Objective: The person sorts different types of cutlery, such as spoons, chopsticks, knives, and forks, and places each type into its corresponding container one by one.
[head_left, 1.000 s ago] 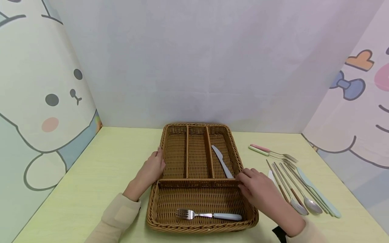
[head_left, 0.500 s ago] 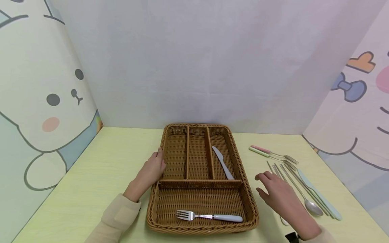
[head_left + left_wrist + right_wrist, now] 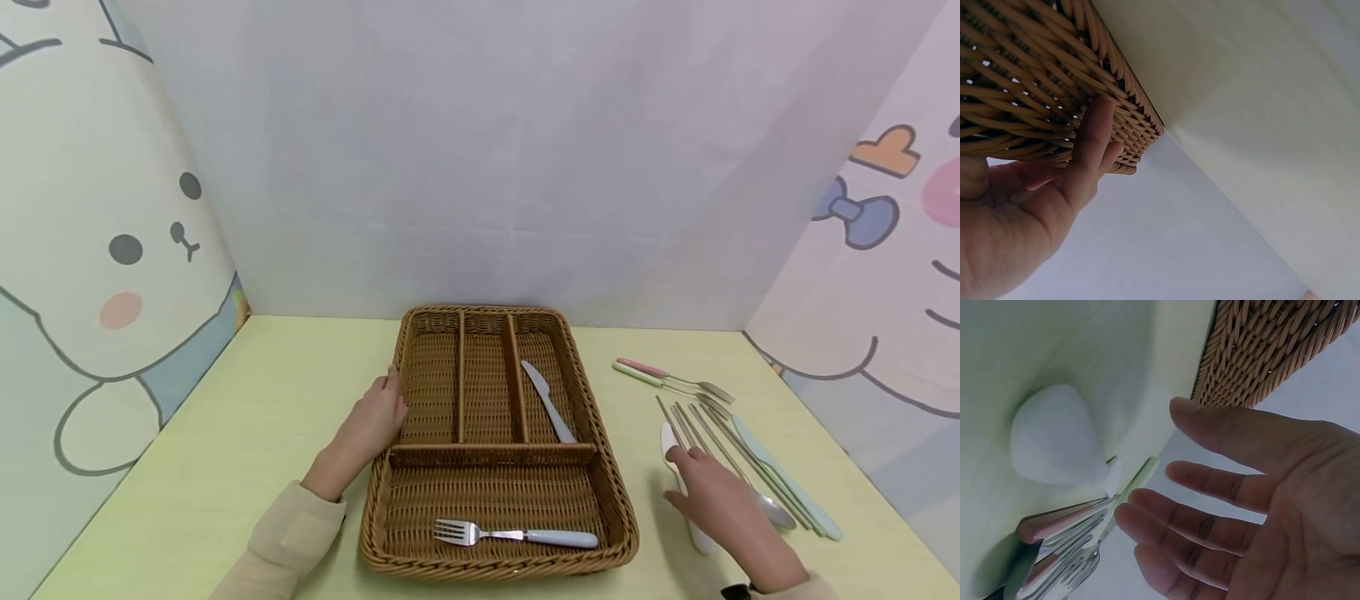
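Note:
My left hand (image 3: 375,412) holds the left rim of a brown wicker cutlery tray (image 3: 495,563). In the left wrist view, one finger (image 3: 1092,134) lies along the tray's outer wall while others pass behind its rim. My right hand (image 3: 712,496), fingers spread and slightly bent, hovers over a white-handled table knife (image 3: 699,533); its handle (image 3: 1057,437) looms large below the fingers in the right wrist view. Partly under the hand lie chopsticks and a metal spoon (image 3: 776,511). Inside the tray are a pale-handled knife (image 3: 551,404) and a pale-handled fork (image 3: 517,533).
Right of the hand, a mint-green knife (image 3: 787,479) lies beside several metal utensils. Farther back are a pink-handled fork (image 3: 645,367) and a green-handled fork (image 3: 639,375). Wooden dividers (image 3: 516,379) split the tray's back part. A pale wall (image 3: 495,167) stands behind the table (image 3: 315,350).
My right hand has left the tray's right rim and moved rightward to the loose cutlery, over the white-handled knife. My left hand stays on the left rim; the tray has not visibly moved.

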Demonstrator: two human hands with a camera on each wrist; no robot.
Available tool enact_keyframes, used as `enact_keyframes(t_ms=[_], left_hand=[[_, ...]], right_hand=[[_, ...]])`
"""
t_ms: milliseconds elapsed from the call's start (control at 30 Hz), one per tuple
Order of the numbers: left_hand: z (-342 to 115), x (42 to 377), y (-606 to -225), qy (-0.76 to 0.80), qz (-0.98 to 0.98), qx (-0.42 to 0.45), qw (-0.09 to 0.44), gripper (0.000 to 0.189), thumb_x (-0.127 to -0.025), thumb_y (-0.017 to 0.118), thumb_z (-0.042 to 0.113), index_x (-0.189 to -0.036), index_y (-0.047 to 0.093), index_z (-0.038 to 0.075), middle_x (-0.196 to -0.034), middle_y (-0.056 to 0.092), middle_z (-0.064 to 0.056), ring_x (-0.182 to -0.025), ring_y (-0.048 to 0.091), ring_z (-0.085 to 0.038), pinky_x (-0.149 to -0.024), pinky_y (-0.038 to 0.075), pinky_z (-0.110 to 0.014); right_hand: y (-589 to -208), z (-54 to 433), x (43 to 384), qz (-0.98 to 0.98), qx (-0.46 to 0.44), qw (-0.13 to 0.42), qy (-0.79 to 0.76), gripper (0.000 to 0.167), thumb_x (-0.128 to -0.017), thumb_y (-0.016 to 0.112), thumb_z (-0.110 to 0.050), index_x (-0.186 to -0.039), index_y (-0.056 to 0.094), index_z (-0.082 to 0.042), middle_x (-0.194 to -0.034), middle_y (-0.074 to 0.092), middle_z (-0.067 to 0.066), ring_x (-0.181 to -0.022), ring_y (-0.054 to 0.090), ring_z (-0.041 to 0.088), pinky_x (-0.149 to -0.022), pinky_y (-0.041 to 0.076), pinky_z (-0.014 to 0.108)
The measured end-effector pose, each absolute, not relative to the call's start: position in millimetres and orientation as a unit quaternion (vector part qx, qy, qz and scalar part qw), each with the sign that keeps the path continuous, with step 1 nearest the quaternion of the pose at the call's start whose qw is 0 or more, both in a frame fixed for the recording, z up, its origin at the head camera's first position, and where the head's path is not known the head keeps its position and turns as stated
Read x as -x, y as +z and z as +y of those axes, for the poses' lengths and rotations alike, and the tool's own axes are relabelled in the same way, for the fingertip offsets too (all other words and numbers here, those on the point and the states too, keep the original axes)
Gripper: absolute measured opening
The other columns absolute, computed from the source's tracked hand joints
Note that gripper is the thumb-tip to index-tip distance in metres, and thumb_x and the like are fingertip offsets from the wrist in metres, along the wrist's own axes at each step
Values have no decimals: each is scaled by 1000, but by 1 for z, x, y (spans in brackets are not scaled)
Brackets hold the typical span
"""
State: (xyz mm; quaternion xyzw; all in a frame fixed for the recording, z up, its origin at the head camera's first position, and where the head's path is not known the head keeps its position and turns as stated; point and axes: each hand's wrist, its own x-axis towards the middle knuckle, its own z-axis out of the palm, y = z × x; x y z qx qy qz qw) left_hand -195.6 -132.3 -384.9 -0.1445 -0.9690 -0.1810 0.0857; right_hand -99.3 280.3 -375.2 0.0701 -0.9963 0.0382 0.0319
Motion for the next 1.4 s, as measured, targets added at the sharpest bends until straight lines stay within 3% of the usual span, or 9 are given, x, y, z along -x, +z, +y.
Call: enact_keyframes(t_ms=[167,433,800,1033,1400], left_hand=[[-133,195,-385,-180,-970,144,84,54,-91,48,6,-133,28,-20,-112,52,-32,-53,45,-12,-41,35,-21],[-133,195,-385,-182,-969,145,85,54,-90,48,6,-133,28,-20,-112,52,-32,-53,46,-13,-42,36,-21],[-133,195,-386,-184,-969,143,81,55,-90,48,6,-134,27,-19,-115,52,-32,-53,44,-12,-42,35,-22],[-133,196,-386,-187,-969,141,79,55,-91,48,7,-134,27,-19,-115,51,-33,-52,44,-12,-42,35,-22],[-133,196,-385,-191,-969,137,73,55,-91,48,6,-135,27,-19,-115,51,-33,-51,44,-13,-41,34,-22]], right_hand=[[-379,286,100,-998,-49,-8,44,45,-69,76,-18,-104,55,0,-87,57,12,-63,54,18,-49,42,32],[-385,292,103,-997,-44,-46,49,45,-68,76,-14,-103,53,2,-84,61,12,-77,58,28,-60,47,40],[-390,296,103,-995,-66,-34,60,40,-68,71,-4,-101,50,4,-75,61,9,-68,57,22,-58,45,36],[-390,296,103,-995,-66,-34,64,44,-66,66,0,-105,47,7,-68,56,7,-62,49,16,-54,39,31],[-390,296,103,-995,-37,-35,91,54,-61,62,-2,-110,43,9,-74,54,10,-64,47,20,-53,38,33]])
